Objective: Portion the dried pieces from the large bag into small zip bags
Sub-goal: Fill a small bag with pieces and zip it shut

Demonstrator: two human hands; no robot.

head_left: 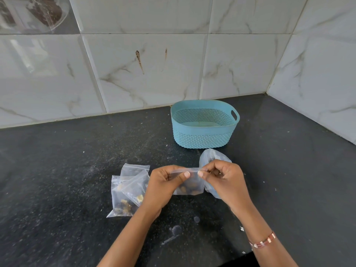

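Note:
A small clear zip bag with brown dried pieces at its bottom hangs between my hands above the counter. My left hand pinches the left end of its zip strip. My right hand pinches the right end, thumb and finger on the strip. Behind my right hand lies the large clear bag, mostly hidden. To the left, a pile of small zip bags rests on the counter; some hold dried pieces.
A teal perforated plastic basket stands at the back, near the tiled wall corner. The black speckled counter has crumbs and a pale smear near its front edge. Marble-look tile walls rise behind and to the right.

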